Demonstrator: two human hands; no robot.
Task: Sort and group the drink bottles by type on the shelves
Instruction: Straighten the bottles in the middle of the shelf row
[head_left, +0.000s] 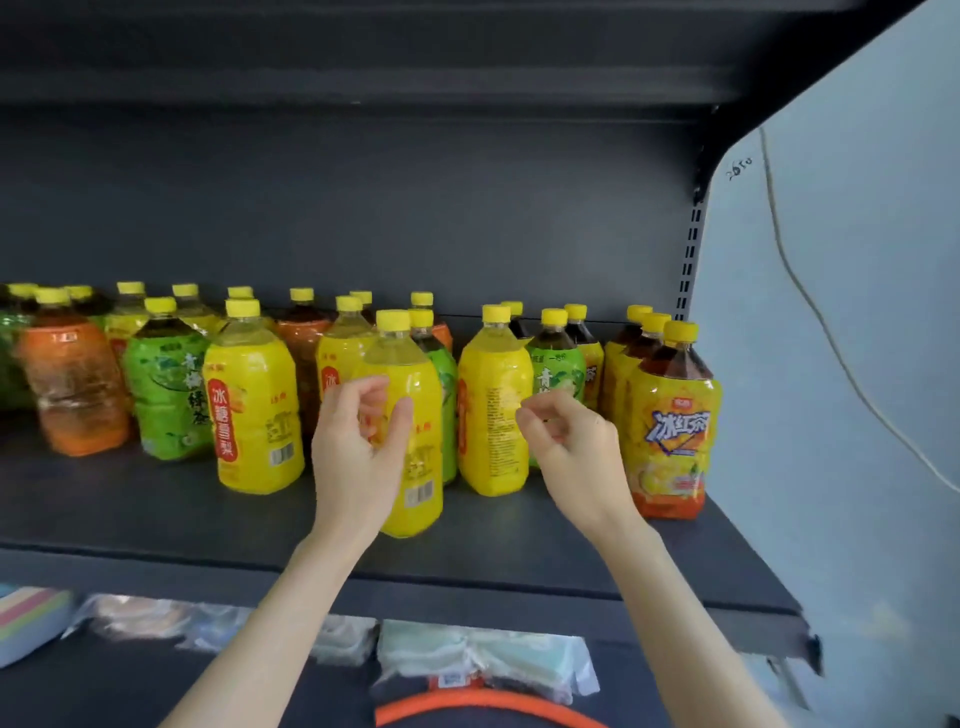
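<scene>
Several yellow-capped drink bottles stand mixed on the dark shelf (156, 519). My left hand (358, 447) hovers in front of a yellow-label bottle (415, 415), fingers curled and apart, holding nothing. My right hand (571, 441) is loosely curled in front of another yellow-label bottle (493, 405) and a green-label bottle (558, 374), also holding nothing. A third yellow-label bottle (254, 405) stands to the left, next to a green-label bottle (166, 395) and an orange-label bottle (72, 384). Iced-tea bottles with dark liquid (672, 421) stand at the right end.
A pale side panel (831, 364) with a thin cord closes the shelf on the right. The shelf above overhangs at the top. Below the shelf lip lie packaged goods (478, 660) and an orange ring (483, 712). Bare shelf surface lies in front of the bottles.
</scene>
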